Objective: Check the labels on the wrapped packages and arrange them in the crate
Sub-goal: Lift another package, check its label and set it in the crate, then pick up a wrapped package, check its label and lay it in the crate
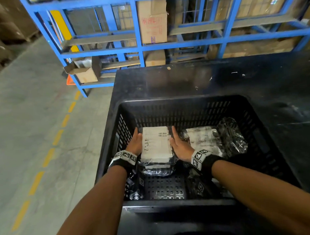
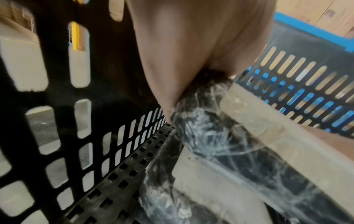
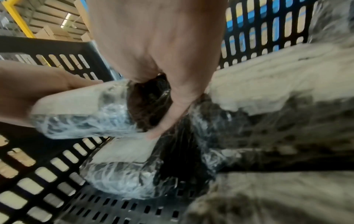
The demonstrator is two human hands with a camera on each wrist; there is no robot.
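Left hand (image 1: 136, 142): straight fingers pressed flat against the labelled package (image 1: 156, 143)
Right hand (image 1: 180, 146): likewise, on its opposite side
Crate (image 1: 182, 106): black, holds more wrapped packages (image 1: 203, 138)

Blue shelving (image 1: 139, 45) (cardboard boxes (image 1: 151, 20)), grey concrete floor (image 1: 27, 113).

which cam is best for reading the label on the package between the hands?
Head view: the label faces the camera, barcode and print lines visible, flanked by left hand and right hand. Both wrist views catch it only edge-on and blurred.
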